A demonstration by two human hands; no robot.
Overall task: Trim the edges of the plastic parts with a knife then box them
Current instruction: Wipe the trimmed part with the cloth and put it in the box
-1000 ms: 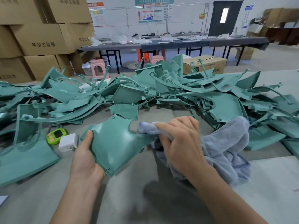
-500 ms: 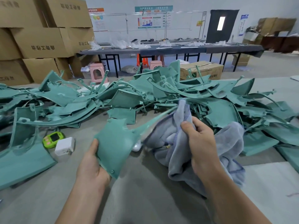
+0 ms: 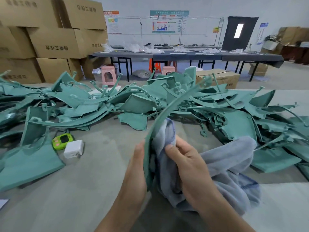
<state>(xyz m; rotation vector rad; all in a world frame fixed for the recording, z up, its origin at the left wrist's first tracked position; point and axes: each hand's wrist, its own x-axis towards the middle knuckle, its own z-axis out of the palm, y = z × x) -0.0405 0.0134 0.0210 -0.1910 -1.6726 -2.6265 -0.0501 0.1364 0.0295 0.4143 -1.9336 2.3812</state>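
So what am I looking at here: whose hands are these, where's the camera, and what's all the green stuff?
There is no machine here, just a person working with bare hands. The single picture comes from a camera worn on their head, looking forward and down. The left hand holds a green plastic part up on its edge. The right hand grips a grey-blue cloth against it. On the table lies a big pile of similar green parts, along with a small green gadget and a white block. Cardboard boxes are stacked behind. No knife is in view.
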